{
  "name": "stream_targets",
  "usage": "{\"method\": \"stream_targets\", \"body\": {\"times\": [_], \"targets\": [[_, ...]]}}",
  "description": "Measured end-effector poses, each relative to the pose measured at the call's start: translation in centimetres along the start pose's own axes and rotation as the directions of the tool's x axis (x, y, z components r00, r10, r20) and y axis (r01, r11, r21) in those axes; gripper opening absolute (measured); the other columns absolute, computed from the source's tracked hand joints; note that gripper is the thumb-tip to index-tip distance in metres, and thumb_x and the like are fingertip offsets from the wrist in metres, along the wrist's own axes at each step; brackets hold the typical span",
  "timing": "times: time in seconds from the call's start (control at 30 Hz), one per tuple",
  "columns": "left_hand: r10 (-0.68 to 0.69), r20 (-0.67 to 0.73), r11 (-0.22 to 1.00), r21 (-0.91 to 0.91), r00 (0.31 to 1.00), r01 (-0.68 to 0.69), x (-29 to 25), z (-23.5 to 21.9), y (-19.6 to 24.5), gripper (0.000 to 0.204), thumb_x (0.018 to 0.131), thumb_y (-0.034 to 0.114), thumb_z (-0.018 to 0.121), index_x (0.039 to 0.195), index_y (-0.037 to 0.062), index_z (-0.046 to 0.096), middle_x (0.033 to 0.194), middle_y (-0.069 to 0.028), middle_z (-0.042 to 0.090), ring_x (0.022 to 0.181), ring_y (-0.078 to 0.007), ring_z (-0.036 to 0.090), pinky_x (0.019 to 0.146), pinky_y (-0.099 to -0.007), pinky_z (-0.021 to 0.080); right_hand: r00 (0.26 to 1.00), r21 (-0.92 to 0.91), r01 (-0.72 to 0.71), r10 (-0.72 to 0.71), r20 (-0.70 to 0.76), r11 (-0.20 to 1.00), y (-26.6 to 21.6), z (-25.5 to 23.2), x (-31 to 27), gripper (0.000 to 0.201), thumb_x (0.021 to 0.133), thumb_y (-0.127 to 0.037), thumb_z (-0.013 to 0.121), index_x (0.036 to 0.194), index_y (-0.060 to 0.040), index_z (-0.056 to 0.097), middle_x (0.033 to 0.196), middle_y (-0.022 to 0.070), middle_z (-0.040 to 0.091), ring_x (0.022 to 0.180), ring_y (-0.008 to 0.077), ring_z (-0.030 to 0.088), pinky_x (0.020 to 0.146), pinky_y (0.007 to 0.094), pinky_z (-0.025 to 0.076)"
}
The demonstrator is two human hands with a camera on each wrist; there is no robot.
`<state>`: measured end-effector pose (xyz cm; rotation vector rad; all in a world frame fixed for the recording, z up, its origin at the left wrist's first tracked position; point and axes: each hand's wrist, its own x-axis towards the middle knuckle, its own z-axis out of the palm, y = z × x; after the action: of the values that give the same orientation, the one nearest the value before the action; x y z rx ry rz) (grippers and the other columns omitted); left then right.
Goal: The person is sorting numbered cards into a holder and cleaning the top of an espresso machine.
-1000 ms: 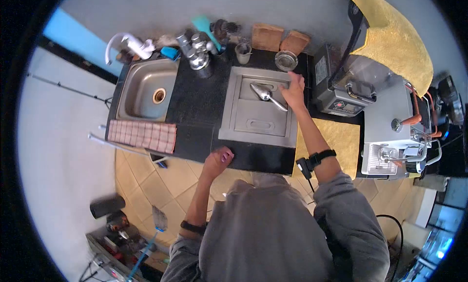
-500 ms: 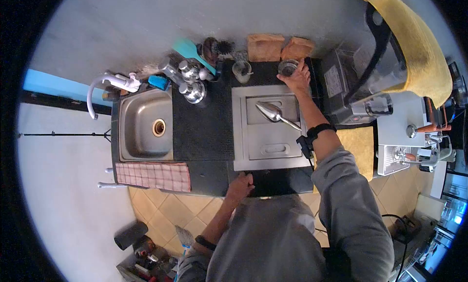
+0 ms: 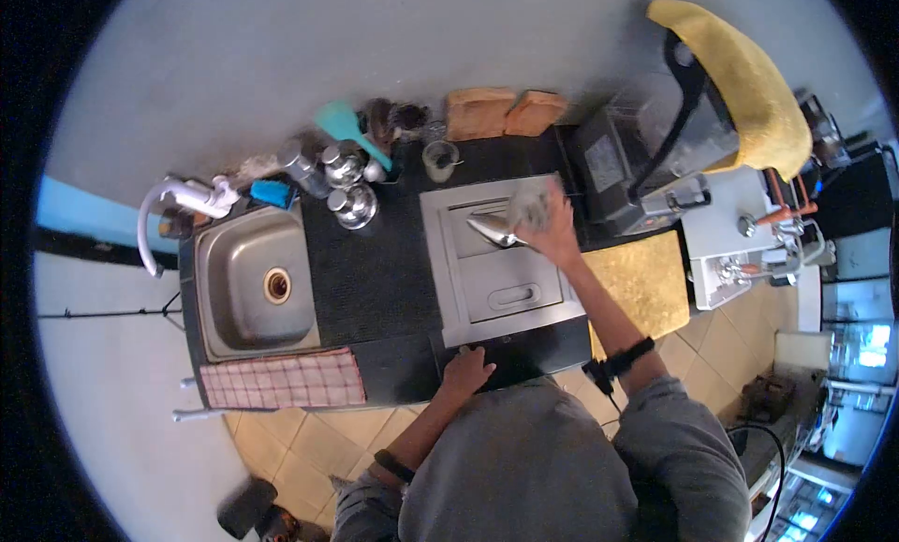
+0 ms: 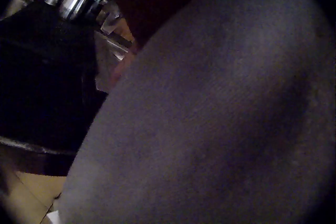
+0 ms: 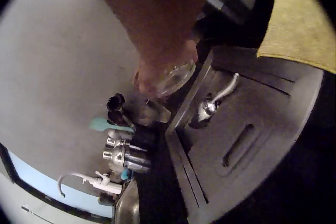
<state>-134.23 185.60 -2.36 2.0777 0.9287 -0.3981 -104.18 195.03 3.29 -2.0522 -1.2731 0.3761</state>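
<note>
My right hand grips a round clear glass container and holds it over the upper right of the steel lid panel. The container is blurred by motion in the head view. Just left of this hand, a metal ice scoop lies in the panel's recess, its handle partly behind the hand. By the counter's front edge is my left hand, its fingers loosely bent and nothing seen in them. In the left wrist view a grey sleeve or shirt hides most of the scene.
A steel sink and a checked cloth are at the left. Metal shakers, a turquoise spatula and a glass cup stand along the back. On the right are a blender, a yellow cloth and an espresso machine.
My right hand reached the glass container at the back of the counter, took hold of it and brought it forward over the panel. The left hand stays by the front edge.
</note>
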Motion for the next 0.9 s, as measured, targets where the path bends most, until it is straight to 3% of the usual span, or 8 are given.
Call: {"method": "stream_targets", "body": {"times": [0.13, 0.2, 0.27, 0.3, 0.37, 0.47, 0.63, 0.9], "targets": [[0.026, 0.152, 0.991, 0.127, 0.988, -0.046, 0.9, -1.3, 0.0, 0.045, 0.093, 0.043, 0.059, 0.110, 0.0008, 0.058, 0.101, -0.0235, 0.064, 0.090, -0.0358, 0.067, 0.079, -0.0458, 0.055, 0.973, 0.041, 0.229, -0.227, -0.033, 0.973, 1.3, -3.4, -9.3, 0.115, 0.058, -0.037, 0.088, 0.149, -0.0027, 0.025, 0.141, 0.0224, 0.042, 0.127, 0.0467, 0.040, 0.111, 0.0494, 0.029], [0.123, 0.232, 0.956, 0.235, 0.965, -0.178, 2.6, -2.3, 0.3, 0.049, 0.094, 0.046, 0.057, 0.111, -0.0003, 0.058, 0.096, -0.0213, 0.066, 0.088, -0.0317, 0.068, 0.077, -0.0449, 0.055, 0.997, 0.007, -0.020, 0.019, 0.076, 1.000, -0.3, -6.5, -14.2, 0.114, 0.062, -0.031, 0.087, 0.151, -0.0068, 0.021, 0.141, 0.0203, 0.041, 0.126, 0.0405, 0.041, 0.111, 0.0467, 0.031], [0.286, 0.510, 0.929, -0.357, 0.811, -0.103, 3.9, -3.7, 1.7, 0.051, 0.097, 0.048, 0.053, 0.113, -0.0008, 0.058, 0.084, -0.0129, 0.066, 0.084, -0.0213, 0.068, 0.072, -0.0398, 0.054, 0.992, 0.032, -0.122, 0.121, 0.040, 0.992, -2.0, -9.9, -17.4, 0.113, 0.060, -0.032, 0.086, 0.150, -0.0054, 0.023, 0.137, 0.0227, 0.043, 0.125, 0.0420, 0.042, 0.110, 0.0477, 0.032], [0.317, 0.545, 0.933, -0.328, 0.776, -0.151, 4.4, -4.0, 3.7, 0.051, 0.097, 0.048, 0.053, 0.113, -0.0008, 0.058, 0.084, -0.0129, 0.066, 0.084, -0.0213, 0.068, 0.072, -0.0398, 0.054, 0.982, 0.099, -0.179, 0.171, 0.084, 0.979, -2.2, -11.4, -19.1, 0.113, 0.059, -0.032, 0.086, 0.150, -0.0041, 0.024, 0.132, 0.0251, 0.046, 0.124, 0.0435, 0.043, 0.109, 0.0488, 0.033], [0.500, 0.322, 0.683, -0.718, 0.804, -0.137, 4.6, -4.2, 7.9, 0.048, 0.101, 0.045, 0.048, 0.116, 0.0004, 0.058, 0.084, -0.0067, 0.065, 0.081, -0.0155, 0.066, 0.072, -0.0326, 0.053, 0.975, 0.096, -0.219, 0.221, -0.018, 0.971, -1.5, -13.8, -23.0, 0.113, 0.059, -0.031, 0.086, 0.150, -0.0061, 0.024, 0.134, 0.0241, 0.044, 0.125, 0.0411, 0.042, 0.109, 0.0474, 0.034], [0.608, 0.189, 0.582, -0.767, 0.771, -0.271, 4.6, -2.5, 15.9, 0.041, 0.103, 0.039, 0.045, 0.117, 0.0022, 0.056, 0.088, -0.0073, 0.066, 0.081, -0.0164, 0.066, 0.074, -0.0293, 0.052, 0.954, 0.146, -0.246, 0.266, -0.135, 0.958, 0.0, -17.2, -28.6, 0.114, 0.059, -0.030, 0.085, 0.152, -0.0086, 0.022, 0.137, 0.0228, 0.041, 0.126, 0.0393, 0.041, 0.109, 0.0469, 0.034], [0.676, 0.332, 0.627, -0.729, 0.658, -0.275, 2.8, 5.3, 28.1, 0.039, 0.104, 0.036, 0.044, 0.118, 0.0008, 0.055, 0.098, -0.0093, 0.065, 0.088, -0.0176, 0.067, 0.078, -0.0300, 0.053, 0.847, 0.099, -0.372, 0.381, -0.369, 0.923, 4.1, -23.2, -39.5, 0.115, 0.059, -0.032, 0.083, 0.153, -0.0094, 0.021, 0.133, 0.0238, 0.042, 0.125, 0.0401, 0.041, 0.108, 0.0481, 0.034], [0.704, 0.567, 0.710, -0.589, 0.429, -0.386, -0.7, 25.5, 43.1, 0.035, 0.103, 0.033, 0.048, 0.113, 0.0004, 0.056, 0.094, -0.0070, 0.065, 0.086, -0.0155, 0.067, 0.075, -0.0288, 0.054, 0.611, 0.207, -0.525, 0.534, -0.584, 0.826, 13.4, -31.0, -59.8, 0.116, 0.059, -0.032, 0.083, 0.153, -0.0107, 0.020, 0.133, 0.0241, 0.042, 0.124, 0.0409, 0.042, 0.107, 0.0481, 0.036]]}}
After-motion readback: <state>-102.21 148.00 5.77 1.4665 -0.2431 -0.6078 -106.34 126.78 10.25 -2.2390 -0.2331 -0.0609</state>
